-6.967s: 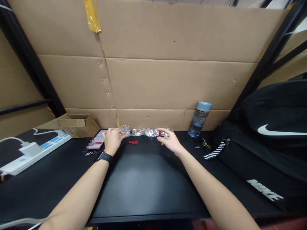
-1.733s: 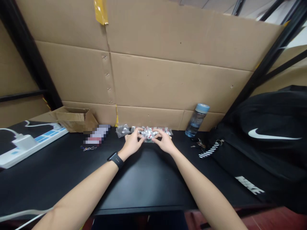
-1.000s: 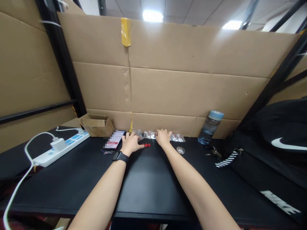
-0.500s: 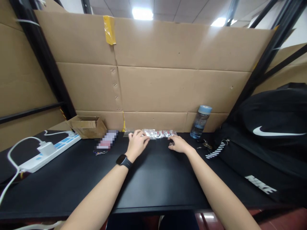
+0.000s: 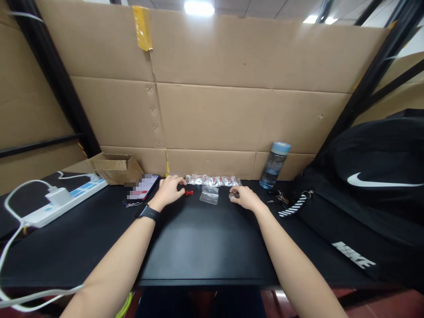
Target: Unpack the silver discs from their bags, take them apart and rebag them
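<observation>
My left hand (image 5: 169, 191) hovers low over the black table with its fingers apart and nothing seen between them. Just right of its fingertips lies a small red piece (image 5: 188, 193), too small to name. A clear plastic bag (image 5: 209, 195) rests flat between my two hands. My right hand (image 5: 247, 198) is closed with its fingertips on a small shiny round thing (image 5: 233, 195), partly hidden by the fingers. Behind the bag, a row of clear packets (image 5: 215, 180) with silvery and red contents lies along the cardboard wall.
On the left are a power strip (image 5: 81, 191) with a white plug, a cardboard box (image 5: 115, 170) and a phone (image 5: 145, 187). A water bottle (image 5: 274, 165), keys (image 5: 281, 198) and a black backpack (image 5: 371, 203) stand or lie on the right.
My left hand has moved left, away from the packets. The clear bag and the red piece now show on the table. My right hand stays nearly in place, still at the shiny thing.
</observation>
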`<state>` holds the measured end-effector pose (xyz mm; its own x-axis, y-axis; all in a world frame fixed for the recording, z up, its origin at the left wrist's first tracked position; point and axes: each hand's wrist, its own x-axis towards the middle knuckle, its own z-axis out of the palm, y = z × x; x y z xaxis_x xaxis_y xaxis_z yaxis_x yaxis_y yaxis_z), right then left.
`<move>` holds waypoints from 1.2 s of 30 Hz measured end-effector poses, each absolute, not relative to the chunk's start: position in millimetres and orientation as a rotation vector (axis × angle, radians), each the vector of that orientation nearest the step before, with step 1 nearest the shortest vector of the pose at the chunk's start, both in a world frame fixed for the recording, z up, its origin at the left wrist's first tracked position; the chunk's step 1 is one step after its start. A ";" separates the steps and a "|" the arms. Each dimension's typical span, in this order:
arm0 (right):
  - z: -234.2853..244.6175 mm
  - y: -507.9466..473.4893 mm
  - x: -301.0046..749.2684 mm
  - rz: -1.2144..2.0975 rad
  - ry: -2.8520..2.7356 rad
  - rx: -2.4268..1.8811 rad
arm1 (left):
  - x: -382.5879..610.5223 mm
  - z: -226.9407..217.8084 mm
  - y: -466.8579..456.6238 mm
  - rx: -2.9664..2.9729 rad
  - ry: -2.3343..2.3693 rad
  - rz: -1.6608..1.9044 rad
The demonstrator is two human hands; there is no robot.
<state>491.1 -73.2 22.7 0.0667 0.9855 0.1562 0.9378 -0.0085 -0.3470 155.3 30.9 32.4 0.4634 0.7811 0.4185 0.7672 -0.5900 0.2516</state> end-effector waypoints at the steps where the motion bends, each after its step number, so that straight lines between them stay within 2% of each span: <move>1: 22.9 -73.4 491.2 0.182 -1.928 -1.995 | 151.9 29.3 34.0 2.674 1.404 0.719; 7: 23.9 -74.1 493.2 0.207 -1.936 -1.972 | 152.5 12.9 42.4 2.687 1.307 0.522; 13: 22.8 -72.5 491.2 0.260 -1.925 -1.854 | 152.9 20.7 40.0 2.676 1.206 0.465; 19: 26.1 -71.8 490.9 0.387 -1.830 -1.717 | 162.2 20.6 31.6 2.670 1.105 0.514; 36: 35.7 -74.5 484.0 0.256 -1.704 -1.638 | 168.7 18.9 33.6 2.773 0.980 0.537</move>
